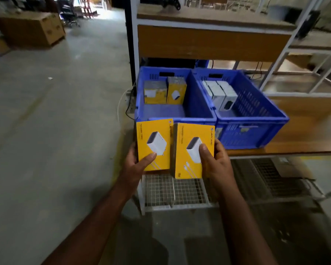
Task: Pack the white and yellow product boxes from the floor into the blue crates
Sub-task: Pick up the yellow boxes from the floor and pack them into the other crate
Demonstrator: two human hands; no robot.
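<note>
Two blue plastic crates are sitting side by side on the shelf: the left blue crate (197, 104) and the right blue crate (256, 111). Two yellow boxes are standing in the left one (154, 92) (177, 90). Two more yellow charger boxes are showing up front (154, 144) (193, 150). Four white boxes (221, 93) are appearing in the right crate, though blur is making that count uncertain.

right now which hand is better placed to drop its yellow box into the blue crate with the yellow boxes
Left. The left hand holds its yellow box directly below the left blue plastic crate; the right hand sits nearer the crate of white boxes.
</note>
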